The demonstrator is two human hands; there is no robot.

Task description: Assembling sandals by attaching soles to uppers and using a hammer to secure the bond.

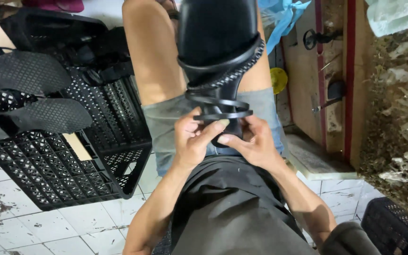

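Observation:
A black sandal (218, 52) with a braided edge and thin straps rests sole-up between my bare knees, on my lap. My left hand (192, 139) grips its lower strap end from the left, thumb reaching across the straps. My right hand (253, 141) pinches the same strap end from the right, fingertips meeting the left thumb. I wear grey shorts (166, 118) and a dark apron.
A black plastic crate (72, 165) stands on the white tiled floor at the left, with black textured soles (29, 71) lying on it. A wooden frame (336, 80) with red strips is at the right, another black crate (395, 226) at the lower right.

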